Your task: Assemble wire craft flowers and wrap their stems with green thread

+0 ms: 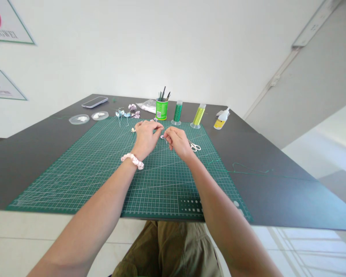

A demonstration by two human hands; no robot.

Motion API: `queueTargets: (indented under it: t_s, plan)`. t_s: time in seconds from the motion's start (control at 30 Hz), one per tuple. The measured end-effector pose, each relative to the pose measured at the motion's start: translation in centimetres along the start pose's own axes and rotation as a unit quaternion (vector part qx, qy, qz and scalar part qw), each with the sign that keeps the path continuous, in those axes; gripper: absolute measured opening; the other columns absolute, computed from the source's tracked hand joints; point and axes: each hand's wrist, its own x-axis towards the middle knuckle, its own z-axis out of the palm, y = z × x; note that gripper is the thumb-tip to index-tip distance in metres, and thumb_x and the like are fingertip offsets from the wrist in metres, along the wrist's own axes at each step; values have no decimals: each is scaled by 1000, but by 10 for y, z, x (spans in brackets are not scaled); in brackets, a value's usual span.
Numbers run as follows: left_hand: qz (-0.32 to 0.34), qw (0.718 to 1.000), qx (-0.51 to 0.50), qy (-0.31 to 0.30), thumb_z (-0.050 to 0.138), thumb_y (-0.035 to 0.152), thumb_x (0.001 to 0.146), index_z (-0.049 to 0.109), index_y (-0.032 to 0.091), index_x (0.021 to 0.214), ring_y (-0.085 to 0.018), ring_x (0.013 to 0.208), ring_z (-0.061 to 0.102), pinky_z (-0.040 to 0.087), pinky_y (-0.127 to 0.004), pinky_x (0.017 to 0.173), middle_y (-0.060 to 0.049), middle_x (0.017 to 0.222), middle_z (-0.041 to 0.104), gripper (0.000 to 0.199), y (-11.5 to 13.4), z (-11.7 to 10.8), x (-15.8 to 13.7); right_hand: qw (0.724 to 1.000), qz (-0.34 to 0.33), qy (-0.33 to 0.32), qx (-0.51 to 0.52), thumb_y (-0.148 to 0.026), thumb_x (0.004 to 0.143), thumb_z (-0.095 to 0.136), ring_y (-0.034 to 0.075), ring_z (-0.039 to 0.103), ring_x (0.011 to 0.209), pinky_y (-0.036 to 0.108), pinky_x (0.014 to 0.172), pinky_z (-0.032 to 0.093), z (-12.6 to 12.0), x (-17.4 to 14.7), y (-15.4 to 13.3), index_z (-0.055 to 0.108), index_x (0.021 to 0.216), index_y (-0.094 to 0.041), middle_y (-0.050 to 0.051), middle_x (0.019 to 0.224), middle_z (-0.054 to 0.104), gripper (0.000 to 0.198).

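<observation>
Small lilac piece (pixel 162 137) between left grip (pixel 148 133) and right grip (pixel 177 141), closure of both impossible to tell

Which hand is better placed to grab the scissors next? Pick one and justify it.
The right hand, most likely: the scissors lie on the cutting mat close beside its wrist, white handles showing. The left hand is farther off and would probably have to cross past the right.

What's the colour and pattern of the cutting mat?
The cutting mat is green with a pale grid; head view.
</observation>
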Motion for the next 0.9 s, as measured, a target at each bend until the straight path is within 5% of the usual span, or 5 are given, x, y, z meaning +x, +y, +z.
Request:
queueTargets:
  t_s: [0.23, 0.9]
  plan:
    - [10, 1000, 2, -5, 57, 20, 87, 69, 25, 74, -21, 82, 63, 41, -44, 90, 0, 83, 75, 18, 2, 0, -1, 994, -83, 30, -59, -25, 88, 42, 10, 37, 46, 24, 46, 28, -3, -2, 2, 52, 60, -20, -5, 51, 38, 30]
    - [77, 994, -29, -70, 56, 18, 90, 70, 21, 79, -19, 88, 64, 39, -42, 92, -1, 86, 75, 18, 9, -5, 0, 984, -113, 98, -94, -19, 84, 52, 9, 34, 45, 25, 48, 27, -12, 2, -2, 46, 60, -21, -7, 48, 36, 25]
